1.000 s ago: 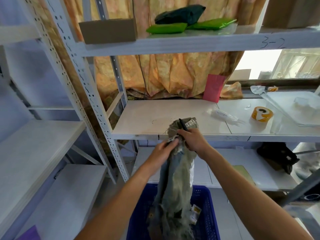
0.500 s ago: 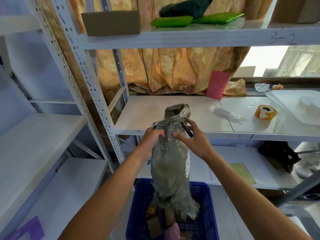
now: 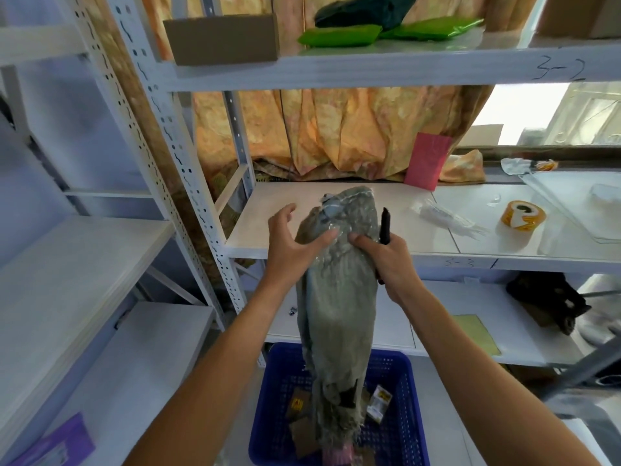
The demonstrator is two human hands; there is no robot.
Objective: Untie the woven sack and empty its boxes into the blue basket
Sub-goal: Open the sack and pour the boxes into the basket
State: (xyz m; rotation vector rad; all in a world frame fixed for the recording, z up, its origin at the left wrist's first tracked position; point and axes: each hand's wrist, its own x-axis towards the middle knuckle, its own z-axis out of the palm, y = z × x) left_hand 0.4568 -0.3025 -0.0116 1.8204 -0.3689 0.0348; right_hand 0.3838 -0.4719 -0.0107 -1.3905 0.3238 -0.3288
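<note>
we held the limp woven sack mouth-down over the blue basket, its frayed end among small card boxes lying inside. our right hand gripped the crinkly top along with a black marker; our left hand was spread, thumb pressing the weave. we judged short firm shakes would free any snagged cartons.

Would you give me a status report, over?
Left hand presses woven sack; right hand grips sack and black marker. Sack upended over blue basket, boxes inside. Nothing obstructing.

Grey-green sack upended — boxes in blue basket.
</note>
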